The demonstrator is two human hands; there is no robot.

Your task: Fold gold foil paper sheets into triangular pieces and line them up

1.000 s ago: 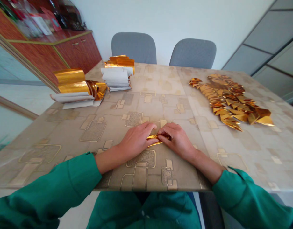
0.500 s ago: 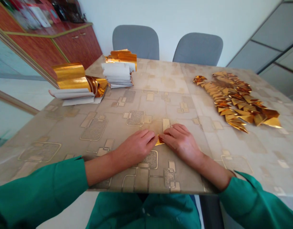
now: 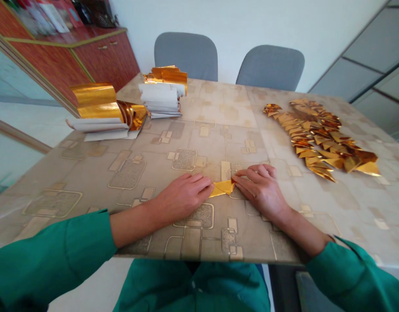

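A small folded gold foil piece (image 3: 223, 187) lies flat on the patterned table (image 3: 89, 173) near its front edge. My left hand (image 3: 183, 196) rests palm down with its fingers pressed together on the piece's left end. On the right end my right hand (image 3: 263, 189) presses with its fingertips, fingers held close. The middle of the gold piece shows between the two hands as a triangle. Green sleeves cover both forearms.
A long heap of folded gold triangles (image 3: 319, 136) lies at the right. At the back left sit a stack of white and gold sheets (image 3: 162, 97) and curled gold foil sheets (image 3: 100, 108). Two grey chairs (image 3: 186, 54) stand behind the table, a red cabinet (image 3: 98, 56) at left.
My right hand slid to the right, uncovering more of the gold piece, which now lies flatter and wider between the hands. The view tilted slightly.
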